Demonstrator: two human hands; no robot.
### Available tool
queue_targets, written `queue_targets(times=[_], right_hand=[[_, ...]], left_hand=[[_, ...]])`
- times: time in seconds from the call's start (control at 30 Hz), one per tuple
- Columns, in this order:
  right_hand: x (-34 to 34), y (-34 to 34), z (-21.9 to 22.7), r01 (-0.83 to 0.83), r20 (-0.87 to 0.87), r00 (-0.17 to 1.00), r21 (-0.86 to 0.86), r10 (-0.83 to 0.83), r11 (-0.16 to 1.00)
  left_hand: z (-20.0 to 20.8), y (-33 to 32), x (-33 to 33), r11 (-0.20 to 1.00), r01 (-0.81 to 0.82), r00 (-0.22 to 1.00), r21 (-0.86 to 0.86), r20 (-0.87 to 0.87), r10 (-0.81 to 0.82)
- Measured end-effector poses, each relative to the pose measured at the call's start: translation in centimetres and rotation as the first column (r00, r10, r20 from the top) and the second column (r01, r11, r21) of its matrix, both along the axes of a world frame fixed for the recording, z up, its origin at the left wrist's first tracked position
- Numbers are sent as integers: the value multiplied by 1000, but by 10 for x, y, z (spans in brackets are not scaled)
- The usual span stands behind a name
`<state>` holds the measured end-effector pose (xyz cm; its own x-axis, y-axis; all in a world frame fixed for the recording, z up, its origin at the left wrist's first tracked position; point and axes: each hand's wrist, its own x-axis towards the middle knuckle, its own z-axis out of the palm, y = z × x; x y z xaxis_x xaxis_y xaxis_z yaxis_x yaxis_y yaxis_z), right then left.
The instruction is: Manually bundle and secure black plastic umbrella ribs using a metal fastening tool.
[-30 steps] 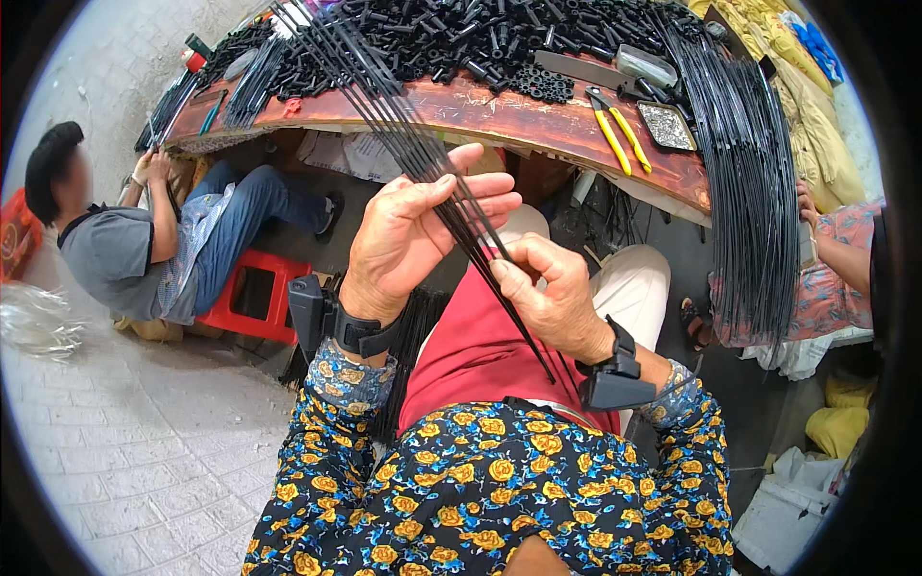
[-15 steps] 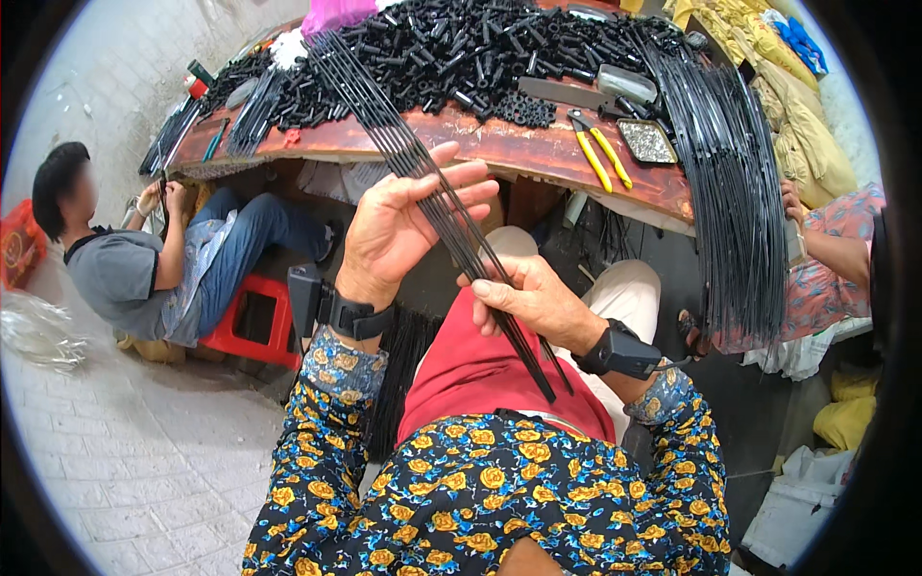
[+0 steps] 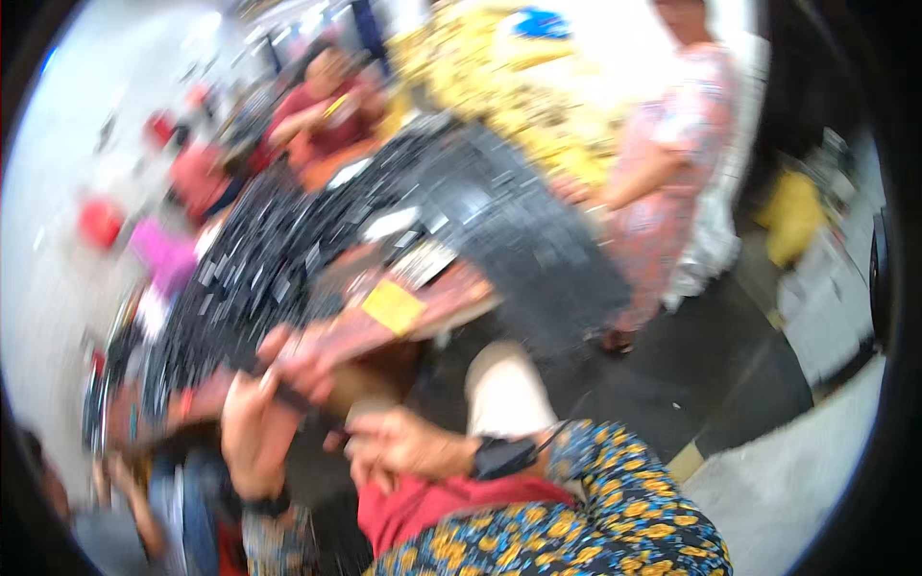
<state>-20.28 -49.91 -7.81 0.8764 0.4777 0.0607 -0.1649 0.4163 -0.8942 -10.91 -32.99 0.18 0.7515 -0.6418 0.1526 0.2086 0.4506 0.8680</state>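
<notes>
Some dark rods (image 3: 299, 397) are gripped by the right hand (image 3: 408, 444); view now being turned, closure of left hand (image 3: 257, 427) cannot be told.

Left hand (image 3: 257, 424) upright, right hand (image 3: 408, 444) curled near it, both blurred.

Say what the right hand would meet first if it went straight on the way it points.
Probably the left hand: the right hand points toward the picture's left, where the left hand is raised. Motion blur leaves the depth between them unclear.
</notes>
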Motion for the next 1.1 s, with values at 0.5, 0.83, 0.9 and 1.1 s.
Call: queue_targets(times=[0.5,0.83,0.9,1.1], right_hand=[[5,-41,36,219,456,890,-441,7,870],[72,-42,23,452,656,751,-433,-71,780],[94,-42,32,472,589,801,-510,-109,719],[163,-38,56,676,676,676,-409,-295,613]], left_hand=[[46,-39,-4,962,193,981,192,-13,-195],[56,-65,73,961,157,965,230,173,-199],[58,-73,103,952,179,959,248,173,-225],[85,-80,191,902,304,844,308,352,-404]])
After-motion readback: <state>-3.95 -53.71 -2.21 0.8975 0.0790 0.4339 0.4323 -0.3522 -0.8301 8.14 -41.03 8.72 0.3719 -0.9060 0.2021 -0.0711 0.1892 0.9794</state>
